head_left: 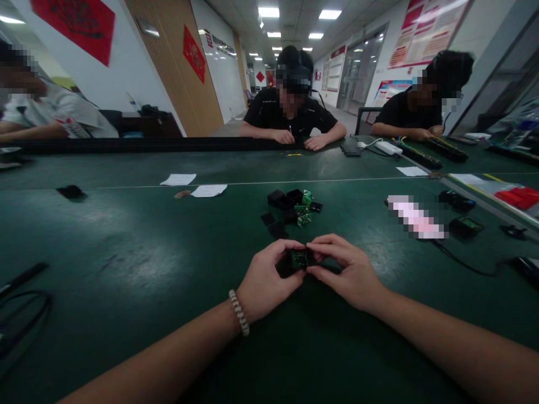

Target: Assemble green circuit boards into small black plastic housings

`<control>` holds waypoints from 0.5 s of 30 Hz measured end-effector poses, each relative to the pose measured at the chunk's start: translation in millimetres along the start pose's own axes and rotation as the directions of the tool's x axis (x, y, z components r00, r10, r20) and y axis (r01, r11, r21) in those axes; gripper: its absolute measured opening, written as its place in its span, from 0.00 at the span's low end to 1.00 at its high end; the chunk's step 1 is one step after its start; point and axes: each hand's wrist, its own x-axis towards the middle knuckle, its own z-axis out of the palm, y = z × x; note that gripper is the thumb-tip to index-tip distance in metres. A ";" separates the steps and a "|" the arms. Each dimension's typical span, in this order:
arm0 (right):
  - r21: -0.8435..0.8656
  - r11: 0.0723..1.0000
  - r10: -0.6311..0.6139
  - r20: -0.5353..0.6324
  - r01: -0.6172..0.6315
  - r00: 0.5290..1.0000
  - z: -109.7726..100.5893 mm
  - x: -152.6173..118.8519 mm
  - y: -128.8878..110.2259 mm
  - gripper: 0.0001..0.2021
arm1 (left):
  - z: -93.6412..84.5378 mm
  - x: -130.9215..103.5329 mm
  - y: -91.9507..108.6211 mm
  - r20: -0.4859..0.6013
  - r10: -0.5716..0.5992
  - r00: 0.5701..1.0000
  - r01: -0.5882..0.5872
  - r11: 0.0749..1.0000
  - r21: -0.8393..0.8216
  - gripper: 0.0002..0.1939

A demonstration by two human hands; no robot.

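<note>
Between my two hands is a small black casing with a green circuit board showing in its open side. My left hand, with a beaded bracelet at the wrist, grips the casing from the left, thumb below and fingers above. From the right, my right hand pinches its edge with thumb and fingertips; part of the casing is hidden behind the fingers. Just beyond my hands lies a pile of black plastic housings, loose green circuit boards and flat black pieces.
Paper slips lie farther back on the green table. To the right are a blurred-out pink item, a cable and black devices. A dark cable lies at left. Several people sit across the table.
</note>
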 end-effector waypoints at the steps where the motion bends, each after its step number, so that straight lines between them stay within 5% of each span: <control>1: -0.010 1.000 -0.001 0.007 0.002 1.000 0.0 -0.2 0.4 0.20 | -0.1 -0.1 0.2 0.004 0.006 1.000 -0.006 1.000 0.003 0.20; 15: -0.054 0.998 -0.016 0.006 0.016 1.000 -0.3 1.6 0.4 0.19 | -1.9 -0.2 -2.2 0.042 0.011 0.999 -0.013 0.998 0.059 0.21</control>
